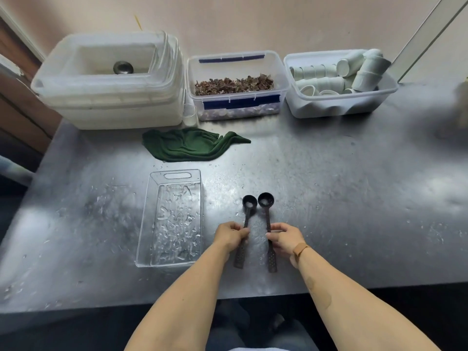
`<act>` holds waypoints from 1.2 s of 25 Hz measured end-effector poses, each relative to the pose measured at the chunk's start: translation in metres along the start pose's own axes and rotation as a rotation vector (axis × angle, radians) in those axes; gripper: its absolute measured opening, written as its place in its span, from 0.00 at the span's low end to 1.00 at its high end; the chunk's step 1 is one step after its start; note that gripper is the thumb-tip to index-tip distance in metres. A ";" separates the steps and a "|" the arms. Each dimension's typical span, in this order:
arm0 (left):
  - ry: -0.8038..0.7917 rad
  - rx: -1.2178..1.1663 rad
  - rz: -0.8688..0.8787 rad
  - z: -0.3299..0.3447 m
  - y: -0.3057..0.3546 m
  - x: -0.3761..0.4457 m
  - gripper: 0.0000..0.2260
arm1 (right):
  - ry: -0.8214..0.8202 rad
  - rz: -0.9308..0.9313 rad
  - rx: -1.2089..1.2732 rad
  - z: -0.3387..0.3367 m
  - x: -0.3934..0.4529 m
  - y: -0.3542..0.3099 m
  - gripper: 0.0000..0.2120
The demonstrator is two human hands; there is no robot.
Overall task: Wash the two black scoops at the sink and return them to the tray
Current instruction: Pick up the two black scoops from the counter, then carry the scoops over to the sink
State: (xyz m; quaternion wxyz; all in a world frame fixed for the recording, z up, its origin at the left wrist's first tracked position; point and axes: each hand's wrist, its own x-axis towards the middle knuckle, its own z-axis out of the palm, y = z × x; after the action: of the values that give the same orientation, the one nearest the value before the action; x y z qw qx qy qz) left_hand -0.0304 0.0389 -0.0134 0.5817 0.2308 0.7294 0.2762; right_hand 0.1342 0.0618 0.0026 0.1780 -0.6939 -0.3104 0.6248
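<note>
Two black scoops lie side by side on the steel table, bowls pointing away from me. My left hand [231, 235] grips the handle of the left scoop [249, 201] near its middle. My right hand [285, 238] grips the handle of the right scoop [266, 199] the same way. Both bowls hold a little water or a pale reflection. A clear plastic tray [154, 219], wet inside and holding nothing, sits just left of my left hand. No sink shows in this view.
A dark green cloth [187, 145] lies behind the tray. Along the wall stand stacked translucent tubs [111, 97], a clear box of dried brown pieces [235, 84] and a bin of white cups [339, 77]. The table's front edge is close to my forearms.
</note>
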 end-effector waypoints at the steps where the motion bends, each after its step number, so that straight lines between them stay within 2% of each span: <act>1: 0.010 -0.051 0.012 -0.001 -0.002 -0.007 0.07 | -0.027 0.000 0.008 -0.002 -0.006 0.000 0.10; 4: 0.046 -0.168 0.037 -0.001 -0.013 -0.034 0.04 | -0.103 -0.035 0.039 -0.011 -0.022 0.003 0.12; 10: 0.140 -0.255 0.095 0.010 -0.048 -0.089 0.03 | -0.232 -0.174 0.074 -0.038 -0.047 0.020 0.14; 14: 0.207 -0.343 0.125 0.023 -0.068 -0.128 0.05 | -0.344 -0.212 0.035 -0.065 -0.066 0.041 0.13; 20: 0.296 -0.671 0.124 0.070 -0.106 -0.205 0.08 | -0.523 -0.213 -0.153 -0.102 -0.098 0.071 0.12; 24: 0.383 -0.772 0.110 0.089 -0.138 -0.246 0.09 | -0.672 -0.208 -0.230 -0.100 -0.120 0.083 0.11; 30: 0.555 -0.888 0.114 0.084 -0.192 -0.302 0.10 | -0.836 -0.259 -0.397 -0.061 -0.160 0.109 0.11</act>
State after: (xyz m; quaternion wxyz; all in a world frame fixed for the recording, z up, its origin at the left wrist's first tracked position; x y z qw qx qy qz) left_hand 0.1143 -0.2910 0.0615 0.3924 -0.0803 0.6551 0.6406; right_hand 0.2122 -0.1153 0.0640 -0.0216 -0.3593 -0.5525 0.7518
